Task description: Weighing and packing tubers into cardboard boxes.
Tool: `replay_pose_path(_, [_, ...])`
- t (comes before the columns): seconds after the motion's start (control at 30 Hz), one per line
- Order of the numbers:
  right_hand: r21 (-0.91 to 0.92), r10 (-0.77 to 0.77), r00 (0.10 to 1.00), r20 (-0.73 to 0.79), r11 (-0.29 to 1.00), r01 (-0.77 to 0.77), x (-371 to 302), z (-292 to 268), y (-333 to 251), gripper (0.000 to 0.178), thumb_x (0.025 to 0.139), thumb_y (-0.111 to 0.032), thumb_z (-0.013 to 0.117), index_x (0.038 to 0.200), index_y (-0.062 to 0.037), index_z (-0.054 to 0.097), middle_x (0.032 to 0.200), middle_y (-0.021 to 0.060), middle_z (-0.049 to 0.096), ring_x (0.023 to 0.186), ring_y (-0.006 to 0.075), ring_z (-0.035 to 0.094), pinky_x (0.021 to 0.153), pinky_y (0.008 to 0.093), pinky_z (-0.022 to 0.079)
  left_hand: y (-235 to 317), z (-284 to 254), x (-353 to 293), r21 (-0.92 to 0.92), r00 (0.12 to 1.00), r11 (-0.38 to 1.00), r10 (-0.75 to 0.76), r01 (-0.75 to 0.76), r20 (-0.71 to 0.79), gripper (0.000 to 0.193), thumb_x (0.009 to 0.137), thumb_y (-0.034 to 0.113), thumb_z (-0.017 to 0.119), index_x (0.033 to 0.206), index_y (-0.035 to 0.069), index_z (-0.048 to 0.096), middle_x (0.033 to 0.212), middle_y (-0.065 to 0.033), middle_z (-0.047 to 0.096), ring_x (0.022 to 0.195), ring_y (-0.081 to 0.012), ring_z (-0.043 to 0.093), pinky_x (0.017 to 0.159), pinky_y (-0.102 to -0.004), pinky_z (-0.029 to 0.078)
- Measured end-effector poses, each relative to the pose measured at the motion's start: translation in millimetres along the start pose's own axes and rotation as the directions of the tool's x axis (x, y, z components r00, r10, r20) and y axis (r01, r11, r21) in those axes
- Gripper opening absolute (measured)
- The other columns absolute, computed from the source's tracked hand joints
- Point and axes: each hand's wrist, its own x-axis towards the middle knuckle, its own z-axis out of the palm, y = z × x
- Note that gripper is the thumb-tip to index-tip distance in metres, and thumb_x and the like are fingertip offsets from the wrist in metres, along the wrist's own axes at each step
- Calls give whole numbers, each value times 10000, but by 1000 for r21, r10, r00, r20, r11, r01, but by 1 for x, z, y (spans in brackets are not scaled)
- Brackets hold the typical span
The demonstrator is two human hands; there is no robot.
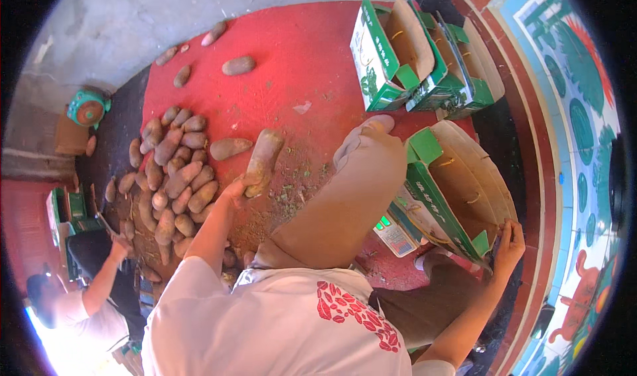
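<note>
My left hand (234, 190) is closed around the lower end of a long, thick brown tuber (265, 157), held up over the red floor covering. On the right, an open green and white cardboard box (441, 207) stands by my leg. My right hand (509, 242) grips its near right corner, the fingers closed at the rim. The box's bare brown inner wall shows, with cord handles on its sides. Partly under the box is a digital scale (397, 237) with a lit green display. Beside my left hand, a heap of similar tubers (180, 177) spreads over the floor.
More open green boxes (398, 51) stand in a row at the far right. Loose tubers (239, 65) lie at the far left. Another person (86, 303) works at lower left, near a green box and a teal fan-like object (87, 108). A painted wall (577, 130) runs along the right.
</note>
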Motion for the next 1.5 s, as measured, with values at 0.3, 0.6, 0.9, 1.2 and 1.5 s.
replay_pose_path(0.3, [-73, -145, 981, -131, 988, 137, -15, -15, -6, 115, 866, -82, 566, 891, 26, 597, 797, 142, 612, 699, 247, 588, 655, 320, 454, 96, 140, -60, -313, 678, 892, 452, -327, 580, 861, 658, 300, 788, 1328, -6, 341, 1222, -156, 521, 1038, -304, 571, 815, -422, 504])
replay_pose_path(0.6, [-52, -166, 974, -153, 986, 160, -29, -22, -22, 99, 827, -67, 594, 868, 23, 601, 779, 178, 595, 689, 321, 597, 626, 343, 465, 160, 246, -72, -149, 602, 957, 274, -250, 750, 828, 625, 287, 807, 1296, 32, 395, 1172, -138, 551, 972, -274, 600, 750, -369, 528])
replay_pose_path(0.9, [-52, -180, 983, -38, 983, 178, -39, -21, -25, 146, 800, -126, 627, 877, -2, 629, 844, 173, 628, 796, 352, 614, 687, 396, 482, 167, 397, -110, 435, 383, 23, 521, -900, 763, 797, 593, 129, 782, 1304, 82, 425, 1203, -103, 537, 1122, -201, 509, 952, -322, 405])
replay_pose_path(1.2, [-135, -135, 922, 362, 971, 196, -55, 0, -19, 339, 762, -257, 668, 1012, -31, 632, 962, 167, 636, 888, 321, 609, 777, 399, 481, 107, 484, -66, 533, 447, -245, 330, -810, 831, 829, 538, 231, 796, 1283, 106, 455, 1191, -149, 533, 1117, -302, 505, 959, -367, 400])
replay_pose_path(1.5, [-324, -73, 842, 534, 902, 284, -44, 15, -11, 194, 788, -217, 614, 910, -71, 649, 849, 162, 647, 848, 327, 623, 730, 431, 492, 79, 511, -11, 490, 573, -488, -27, -723, 819, 683, 557, 326, 781, 1164, 110, 552, 1075, -148, 612, 998, -335, 570, 864, -415, 452])
